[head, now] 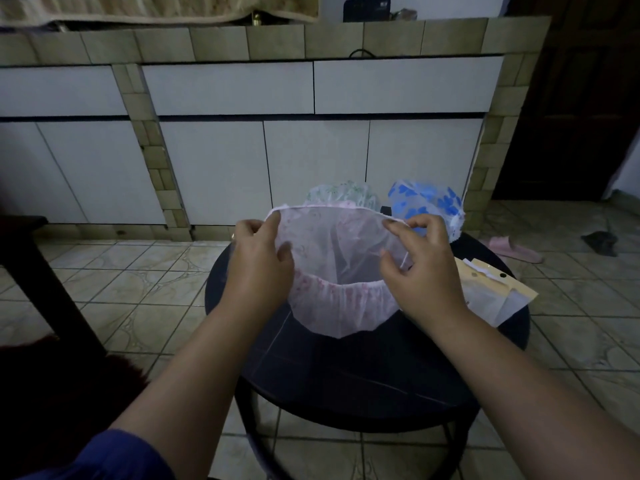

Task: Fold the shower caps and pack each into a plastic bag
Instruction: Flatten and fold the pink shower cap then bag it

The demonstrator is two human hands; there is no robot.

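A pink translucent shower cap point(337, 251) is held stretched open above the round dark table point(363, 375). My left hand point(259, 261) pinches its elastic rim on the left side, and my right hand point(419, 268) pinches the rim on the right. The cap's opening faces me and its crown hangs down toward the tabletop. Behind it lie a green-patterned shower cap point(341, 192) and a blue-flowered shower cap point(427, 204). Flat plastic bags point(495, 292) with beige headers lie on the table's right side.
White cabinet doors point(311, 161) under a tiled counter stand close behind the table. A dark piece of furniture point(31, 258) is at the left. A pink slipper point(516, 251) and a dark object point(601, 242) lie on the tiled floor to the right.
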